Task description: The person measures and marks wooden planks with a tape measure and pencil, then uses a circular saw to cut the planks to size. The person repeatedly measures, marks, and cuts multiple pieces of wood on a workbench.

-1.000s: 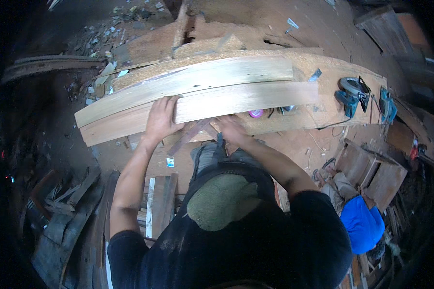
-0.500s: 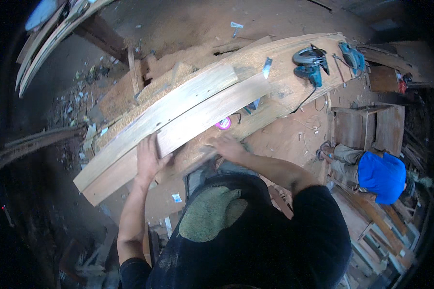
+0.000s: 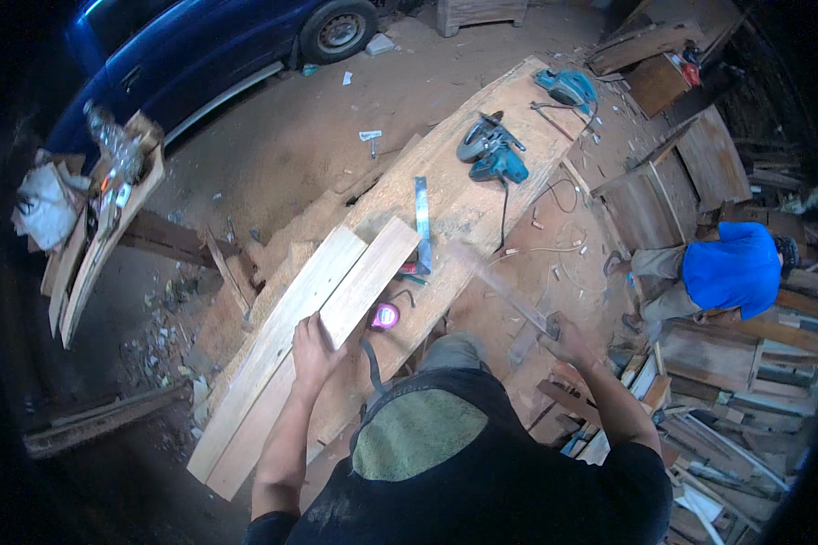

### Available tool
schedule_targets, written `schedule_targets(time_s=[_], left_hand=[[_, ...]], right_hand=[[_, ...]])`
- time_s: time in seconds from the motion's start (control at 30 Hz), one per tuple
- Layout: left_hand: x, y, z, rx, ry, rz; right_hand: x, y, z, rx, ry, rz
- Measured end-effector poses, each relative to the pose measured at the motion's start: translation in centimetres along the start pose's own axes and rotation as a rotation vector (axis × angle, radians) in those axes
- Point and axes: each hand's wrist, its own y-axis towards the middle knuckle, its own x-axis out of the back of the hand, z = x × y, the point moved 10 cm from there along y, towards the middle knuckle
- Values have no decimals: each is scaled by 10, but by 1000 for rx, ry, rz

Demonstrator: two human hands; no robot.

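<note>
Two pale planks (image 3: 369, 265) lie side by side along the near left part of a long board (image 3: 463, 218). My left hand (image 3: 315, 356) grips the right-hand plank, fingers curled over its edge. My right hand (image 3: 568, 343) is closed on a thin strip (image 3: 504, 292), blurred by motion, which points up-left past the board's right edge. Beside the planks are a pink tape measure (image 3: 385, 316), a metal straightedge (image 3: 422, 213) and small tools partly covered. A teal circular saw (image 3: 500, 162) with a cord and another teal power tool (image 3: 568, 88) rest farther along the board.
A blue vehicle (image 3: 191, 54) stands at upper left, behind leaning offcuts (image 3: 100, 236) piled with bags. At right a person in a blue shirt (image 3: 727, 268) bends among wooden panels (image 3: 641, 204). Scrap wood (image 3: 727, 436) covers the lower right; cords (image 3: 554, 250) trail on the ground.
The view has swung, bringing the vehicle into sight. My right hand has moved rightward away from the planks and now holds the thin strip. My left hand stays on the planks.
</note>
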Motion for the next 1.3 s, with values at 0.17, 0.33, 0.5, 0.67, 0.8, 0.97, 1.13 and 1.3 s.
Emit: schedule_targets(time_s=[0.17, 0.33, 0.5, 0.67, 0.8, 0.97, 1.13, 1.3], left_hand=[[4, 4, -6, 27, 16, 44], [2, 4, -10, 63, 30, 91], [-1, 6, -17, 74, 75, 97], [-17, 29, -31, 59, 95, 78], [-29, 65, -60, 25, 64, 81], [-43, 93, -76, -12, 60, 64], [-50, 90, -69, -28, 7, 18], [-46, 89, -73, -59, 10, -14]], right_hand=[[-21, 43, 17, -242, 706, 190], [-29, 75, 42, -254, 846, 429], [-36, 89, 38, -247, 778, 515], [-42, 110, 37, -235, 930, 424], [-44, 125, 51, 16, 844, 238], [-71, 123, 96, 250, 449, 67], [-127, 108, 131, 167, 238, 204], [-149, 100, 167, 248, 206, 171]])
